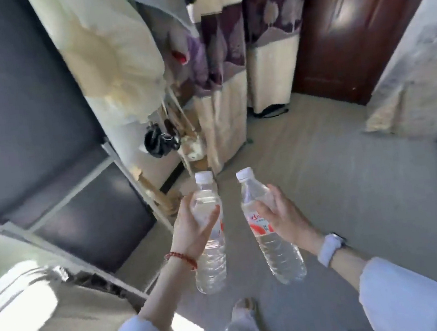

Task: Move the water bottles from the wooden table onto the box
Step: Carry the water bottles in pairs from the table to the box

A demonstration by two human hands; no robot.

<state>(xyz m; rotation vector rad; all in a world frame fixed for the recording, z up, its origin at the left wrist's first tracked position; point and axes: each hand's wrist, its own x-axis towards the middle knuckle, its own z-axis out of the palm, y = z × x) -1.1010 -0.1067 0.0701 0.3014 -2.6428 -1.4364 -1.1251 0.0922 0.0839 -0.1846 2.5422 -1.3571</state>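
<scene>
I carry two clear water bottles with white caps and red-and-white labels above the floor. My left hand (191, 222) grips the left bottle (212, 268) round its upper body; that bottle stands nearly upright. My right hand (279, 218) grips the right bottle (282, 255) round its label, and this one tilts with its cap to the left. Neither the wooden table nor the box is in view.
A dark panel with a pale frame (46, 129) fills the left. Hanging clothes and a patterned curtain (227, 56) stand ahead, with a dark red door (359, 29) to the right. A pale surface (24, 307) lies at lower left. Grey floor (320, 168) stretches ahead.
</scene>
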